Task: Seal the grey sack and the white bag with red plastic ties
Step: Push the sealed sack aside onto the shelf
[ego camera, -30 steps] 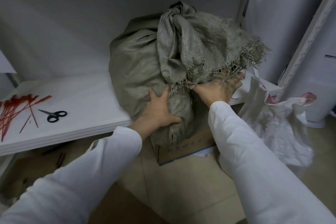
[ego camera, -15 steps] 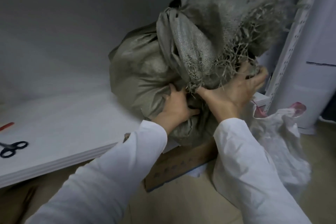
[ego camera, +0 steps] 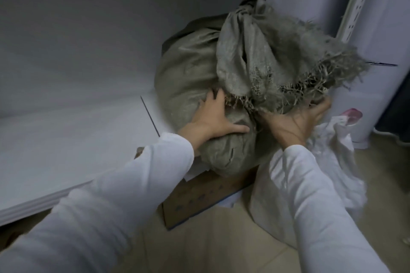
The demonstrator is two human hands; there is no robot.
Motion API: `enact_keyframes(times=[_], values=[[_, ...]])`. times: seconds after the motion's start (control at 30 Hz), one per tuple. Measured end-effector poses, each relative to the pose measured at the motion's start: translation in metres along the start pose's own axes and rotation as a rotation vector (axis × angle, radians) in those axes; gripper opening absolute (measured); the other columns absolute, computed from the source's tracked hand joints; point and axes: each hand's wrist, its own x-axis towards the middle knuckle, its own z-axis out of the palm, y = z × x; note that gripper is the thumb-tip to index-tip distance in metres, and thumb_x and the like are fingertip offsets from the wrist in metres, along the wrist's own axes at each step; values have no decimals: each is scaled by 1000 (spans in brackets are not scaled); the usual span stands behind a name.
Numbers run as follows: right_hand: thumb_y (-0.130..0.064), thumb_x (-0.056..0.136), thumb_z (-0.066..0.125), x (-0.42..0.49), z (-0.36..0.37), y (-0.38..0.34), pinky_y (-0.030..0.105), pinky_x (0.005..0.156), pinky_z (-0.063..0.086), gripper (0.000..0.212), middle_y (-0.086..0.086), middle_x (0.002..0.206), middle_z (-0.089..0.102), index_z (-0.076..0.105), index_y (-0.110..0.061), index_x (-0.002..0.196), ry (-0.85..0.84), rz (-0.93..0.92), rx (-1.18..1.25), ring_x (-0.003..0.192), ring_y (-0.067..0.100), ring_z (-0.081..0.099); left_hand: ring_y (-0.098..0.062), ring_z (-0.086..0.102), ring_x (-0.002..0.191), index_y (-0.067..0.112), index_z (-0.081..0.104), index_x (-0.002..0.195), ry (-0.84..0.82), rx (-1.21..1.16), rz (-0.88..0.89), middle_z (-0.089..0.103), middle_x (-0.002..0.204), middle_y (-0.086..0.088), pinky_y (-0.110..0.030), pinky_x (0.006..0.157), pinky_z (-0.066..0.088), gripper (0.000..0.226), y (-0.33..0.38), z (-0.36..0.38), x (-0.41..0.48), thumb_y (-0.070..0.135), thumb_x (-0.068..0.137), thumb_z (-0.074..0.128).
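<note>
The grey sack (ego camera: 188, 73) sits at the right end of the white shelf (ego camera: 77, 139), its knotted neck up and its frayed mouth flopped over toward me. My left hand (ego camera: 213, 115) presses flat on the sack's front with fingers spread. My right hand (ego camera: 297, 119) lies against the sack's lower right side, its fingertips partly hidden under the frayed fringe. The white bag (ego camera: 332, 150) slumps on the floor to the right, partly behind my right sleeve. No red ties are in view.
A cardboard box (ego camera: 199, 201) stands on the floor under the sack's front. A perforated shelf post (ego camera: 355, 6) and a white cabinet (ego camera: 381, 86) rise close behind the sack on the right. The shelf above hangs low.
The sack has come down from its lifted tilt and the frayed mouth has dropped forward. My right hand let go of the fringe and moved lower. The view swung right, so the scissors left the frame.
</note>
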Motion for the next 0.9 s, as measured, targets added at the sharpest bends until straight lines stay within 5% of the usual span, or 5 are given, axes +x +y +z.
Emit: enact_keyframes(times=[0.17, 0.33, 0.43, 0.67, 0.9], values=[[-55, 56, 84, -11, 1, 5, 40, 120, 20, 116, 16, 158, -2, 23, -22, 148, -107, 1, -3, 147, 37, 7, -42, 0, 146, 44, -32, 139, 186, 79, -7, -16, 159, -9, -60, 110, 28, 147, 3, -9, -41, 69, 48, 81], [-48, 57, 89, -43, 13, 3, 41, 119, 15, 137, 24, 159, -6, -4, -22, 155, -69, 256, 109, 147, 39, 7, -50, -2, 143, 50, -38, 134, 34, -57, -375, -30, 153, -19, -59, 111, 28, 147, -19, 10, -44, 78, 43, 76], [-70, 44, 77, -43, 26, -3, 50, 119, 17, 150, 20, 159, 9, -15, -22, 152, -46, 256, 128, 146, 37, 16, -38, 5, 147, 47, -30, 140, 19, -309, -455, -21, 155, -23, -44, 115, 24, 148, -27, 19, -35, 72, 45, 80], [-40, 61, 88, 16, 47, -11, 28, 117, 23, 124, 0, 156, 29, 7, -28, 154, -282, -29, 304, 142, 19, 31, -35, 20, 144, 42, 7, 147, 138, -473, -455, 26, 156, -5, -44, 116, 19, 143, -22, 40, 23, 95, 25, 60], [-47, 42, 87, 69, 78, -15, 35, 112, 39, 123, 1, 144, 47, 31, -25, 149, -493, -9, 335, 131, 15, 47, -39, 25, 141, 29, 11, 152, 135, -429, -370, -19, 154, -27, -32, 115, 24, 125, 16, 50, 64, 76, 54, 72]])
